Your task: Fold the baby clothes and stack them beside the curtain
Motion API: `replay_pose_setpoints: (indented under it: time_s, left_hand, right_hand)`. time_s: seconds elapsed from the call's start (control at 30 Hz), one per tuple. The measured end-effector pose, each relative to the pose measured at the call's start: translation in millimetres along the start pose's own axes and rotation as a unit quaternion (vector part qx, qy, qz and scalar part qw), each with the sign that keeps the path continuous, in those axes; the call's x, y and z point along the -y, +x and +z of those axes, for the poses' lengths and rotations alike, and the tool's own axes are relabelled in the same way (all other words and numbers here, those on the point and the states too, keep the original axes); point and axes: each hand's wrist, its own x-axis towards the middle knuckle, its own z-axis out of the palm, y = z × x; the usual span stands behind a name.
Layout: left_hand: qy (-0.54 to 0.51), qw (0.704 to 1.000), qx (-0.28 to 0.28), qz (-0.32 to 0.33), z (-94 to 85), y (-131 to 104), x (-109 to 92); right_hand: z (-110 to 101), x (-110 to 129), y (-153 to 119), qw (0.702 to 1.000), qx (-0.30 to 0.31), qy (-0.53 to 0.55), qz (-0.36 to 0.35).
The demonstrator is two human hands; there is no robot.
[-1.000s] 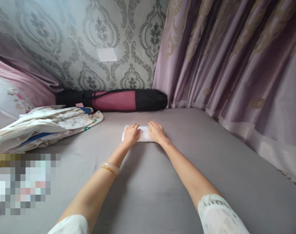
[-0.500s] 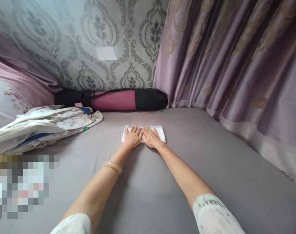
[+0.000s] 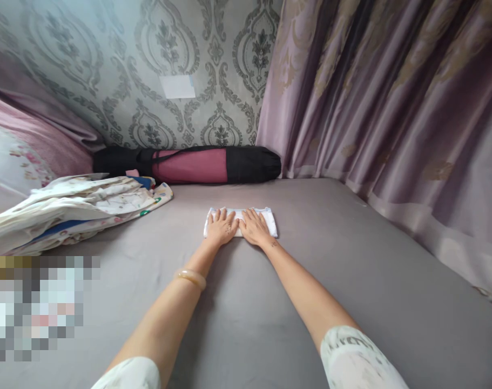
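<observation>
A folded white cloth lies flat on the grey sheet, near the middle of the view. My left hand rests palm down on its left half, fingers spread. On the right half lies my right hand, also palm down with fingers apart. The two thumbs are close together near the cloth's front edge. Neither hand grips anything. A pale bangle circles my left forearm.
A black and pink long bag lies along the patterned wall. Crumpled printed fabric is piled at the left. Purple curtains hang at the right. A pixelated patch covers the lower left.
My hands have moved slightly apart on the cloth, the right one shifting a little to the right. The view has shifted slightly.
</observation>
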Motion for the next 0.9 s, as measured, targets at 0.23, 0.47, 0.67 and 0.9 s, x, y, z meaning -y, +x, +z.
replay_pose_setpoints:
  time_s: [0.23, 0.47, 0.67, 0.9]
  left_hand:
    - [-0.014, 0.999, -0.014, -0.035, 5.2, 1.1, 5.3]
    - [-0.031, 0.999, 0.007, -0.044, 1.2, -2.8, 22.2]
    - [-0.042, 0.998, 0.028, -0.035, -2.3, -7.5, 48.4]
    - [-0.045, 0.998, 0.022, -0.043, 0.4, -8.2, 52.5]
  right_hand:
    - [0.1, -8.9, 0.1, 0.998, -0.008, -0.034, 0.049]
    - [-4.9, -25.1, -2.3, 0.997, 0.005, -0.054, 0.056]
    - [-14.0, -41.1, -8.4, 0.996, 0.023, -0.053, 0.075]
    - [-14.7, -51.6, -9.7, 0.993, 0.020, -0.046, 0.104]
